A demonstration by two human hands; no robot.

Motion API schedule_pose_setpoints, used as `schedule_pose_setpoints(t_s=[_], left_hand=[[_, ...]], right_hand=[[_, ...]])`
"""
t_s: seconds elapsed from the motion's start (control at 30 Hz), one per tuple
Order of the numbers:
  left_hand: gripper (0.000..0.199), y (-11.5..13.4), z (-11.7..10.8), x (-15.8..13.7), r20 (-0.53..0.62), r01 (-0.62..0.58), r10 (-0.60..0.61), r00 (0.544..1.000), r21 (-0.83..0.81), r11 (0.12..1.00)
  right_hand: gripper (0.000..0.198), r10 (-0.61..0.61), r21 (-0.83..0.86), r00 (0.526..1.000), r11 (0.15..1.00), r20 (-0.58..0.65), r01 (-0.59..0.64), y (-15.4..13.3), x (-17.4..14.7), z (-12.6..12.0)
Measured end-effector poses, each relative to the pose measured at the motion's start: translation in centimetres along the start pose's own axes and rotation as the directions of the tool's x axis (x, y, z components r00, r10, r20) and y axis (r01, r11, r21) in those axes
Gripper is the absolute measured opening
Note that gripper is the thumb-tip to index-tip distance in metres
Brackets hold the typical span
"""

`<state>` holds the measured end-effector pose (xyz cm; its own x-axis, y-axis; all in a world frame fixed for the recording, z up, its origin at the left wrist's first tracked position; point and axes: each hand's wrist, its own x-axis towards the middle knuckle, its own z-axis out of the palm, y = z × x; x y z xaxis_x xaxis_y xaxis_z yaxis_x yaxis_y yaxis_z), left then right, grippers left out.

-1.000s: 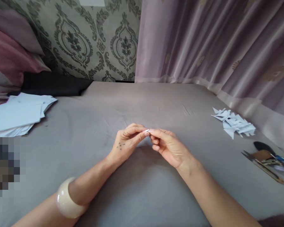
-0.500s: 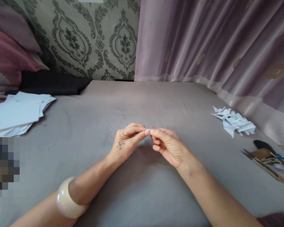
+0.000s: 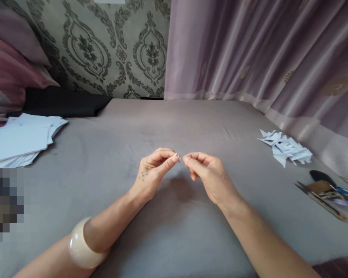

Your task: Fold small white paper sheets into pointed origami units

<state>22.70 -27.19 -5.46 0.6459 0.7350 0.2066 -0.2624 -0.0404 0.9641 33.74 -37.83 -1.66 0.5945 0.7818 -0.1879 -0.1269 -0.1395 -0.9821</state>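
My left hand (image 3: pixel 151 173) pinches a tiny white piece of folded paper (image 3: pixel 176 155) between thumb and forefinger, above the grey sheet. Most of the piece is hidden by the fingertips. Just to its right, my right hand (image 3: pixel 207 170) is closed in a pinch, thumb against forefinger. A small gap separates those fingertips from the left hand's. Whatever the right fingers hold, if anything, is too small to make out.
A stack of white paper (image 3: pixel 20 139) lies at the left beside a black cloth (image 3: pixel 66 101). On the right are a heap of folded white paper pieces (image 3: pixel 287 146), and below it scissors (image 3: pixel 320 199) with other small items. A purple curtain (image 3: pixel 234 46) hangs behind.
My hands have drawn slightly apart, opening a gap between their fingertips. The right hand has turned so that its back shows more. The small white piece stays in the left hand.
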Motion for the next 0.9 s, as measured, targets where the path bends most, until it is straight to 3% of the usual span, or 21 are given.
schedule_pose_setpoints(t_s=[0.1, 0.33, 0.5, 0.7, 0.9], left_hand=[[0.005, -0.1, 0.0, 0.0, 0.001, 0.004, -0.004, 1.0, -0.011, 1.0], [0.005, 0.0, 0.2, -0.1, 0.004, 0.048, -0.047, 0.999, -0.016, 0.999], [0.011, 0.3, 0.5, -0.1, 0.08, 0.129, -0.127, 0.989, -0.022, 0.991], [0.011, 0.0, 0.0, 0.2, -0.119, 0.089, -0.077, 0.99, 0.098, 0.991], [0.019, 0.0, 0.1, 0.3, -0.144, 0.067, -0.066, 0.987, 0.002, 0.998]], right_hand=[[0.018, -0.118, -0.14, 0.992, 0.984, -0.042, 0.111, -0.1, -0.4, 0.3], [0.012, -0.254, -0.26, 0.967, 0.936, -0.026, 0.238, 0.4, -0.5, 0.5], [0.011, -0.37, -0.327, 0.929, 0.88, -0.013, 0.345, 0.6, 0.1, 0.1], [0.009, -0.521, -0.414, 0.848, 0.796, -0.097, 0.441, 1.1, 0.2, 0.3], [0.017, -0.547, -0.398, 0.836, 0.759, 0.041, 0.516, 2.3, 0.0, 1.4]])
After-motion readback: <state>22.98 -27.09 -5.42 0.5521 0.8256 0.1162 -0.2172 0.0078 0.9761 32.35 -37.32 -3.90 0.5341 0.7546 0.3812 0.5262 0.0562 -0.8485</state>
